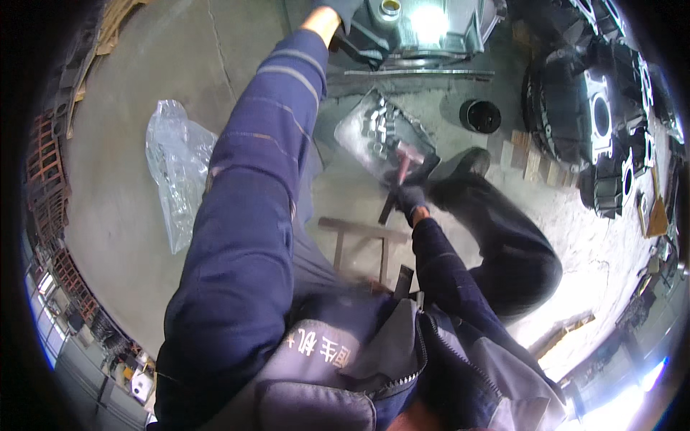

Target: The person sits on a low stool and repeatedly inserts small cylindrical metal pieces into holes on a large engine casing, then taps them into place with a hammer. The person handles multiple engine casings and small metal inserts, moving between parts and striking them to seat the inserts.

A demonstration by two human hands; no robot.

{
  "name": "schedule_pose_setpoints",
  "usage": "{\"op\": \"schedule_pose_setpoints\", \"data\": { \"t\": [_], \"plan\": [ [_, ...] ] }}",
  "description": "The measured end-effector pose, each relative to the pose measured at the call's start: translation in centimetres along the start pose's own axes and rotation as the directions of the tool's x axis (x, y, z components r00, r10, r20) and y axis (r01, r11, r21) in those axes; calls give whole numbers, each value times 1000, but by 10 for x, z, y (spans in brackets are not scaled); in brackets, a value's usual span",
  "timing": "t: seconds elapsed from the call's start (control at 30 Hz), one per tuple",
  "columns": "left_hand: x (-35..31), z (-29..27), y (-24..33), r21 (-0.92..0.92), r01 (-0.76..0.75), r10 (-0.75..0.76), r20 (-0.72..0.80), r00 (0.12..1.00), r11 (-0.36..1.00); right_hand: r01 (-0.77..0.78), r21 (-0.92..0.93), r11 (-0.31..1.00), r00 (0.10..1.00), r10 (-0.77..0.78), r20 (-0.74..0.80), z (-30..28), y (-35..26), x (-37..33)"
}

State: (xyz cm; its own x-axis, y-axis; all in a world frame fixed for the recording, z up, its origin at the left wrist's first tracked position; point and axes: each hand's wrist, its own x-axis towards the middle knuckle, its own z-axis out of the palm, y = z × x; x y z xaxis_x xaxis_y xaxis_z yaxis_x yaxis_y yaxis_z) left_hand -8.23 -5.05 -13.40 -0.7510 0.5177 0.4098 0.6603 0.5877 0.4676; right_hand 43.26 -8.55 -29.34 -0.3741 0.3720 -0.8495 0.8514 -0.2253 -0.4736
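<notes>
My right hand [411, 198], in a dark glove, is closed round the handle of a hammer [404, 167]. The hammer's head points away from me, over the near edge of a tray [350, 133] holding several small metal parts [379, 123]. At the far end of my outstretched arm, my left hand [343, 10] is also gloved and partly cut off by the top edge. It is beside a large metal casting [449, 36]; its fingers are hidden, and I cannot tell whether it grips anything.
A thin metal rod [420, 72] lies before the casting. Right of the tray stands a dark round can [483, 116], with large black castings [600, 115] beyond. A low metal frame [363, 230] is near my legs. Clear plastic sheeting [176, 165] lies on the floor at left.
</notes>
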Motion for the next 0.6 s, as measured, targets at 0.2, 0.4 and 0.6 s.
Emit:
{"op": "schedule_pose_setpoints", "data": {
  "t": [0.2, 0.4, 0.6],
  "plan": [
    [-4, -8, 16, -272, 297, -293, 55, 955, 915, 85, 501, 861, 937, -240, 254, -13, -37, -16],
    [-5, -40, 35, -106, 428, -397, 231, 888, 897, 212, 341, 916, 915, -308, 259, -34, -70, -47],
    [-6, -41, 38, -172, 358, -326, 189, 926, 918, 316, 411, 855, 941, -338, -22, -70, -174, -136]
  ]
}}
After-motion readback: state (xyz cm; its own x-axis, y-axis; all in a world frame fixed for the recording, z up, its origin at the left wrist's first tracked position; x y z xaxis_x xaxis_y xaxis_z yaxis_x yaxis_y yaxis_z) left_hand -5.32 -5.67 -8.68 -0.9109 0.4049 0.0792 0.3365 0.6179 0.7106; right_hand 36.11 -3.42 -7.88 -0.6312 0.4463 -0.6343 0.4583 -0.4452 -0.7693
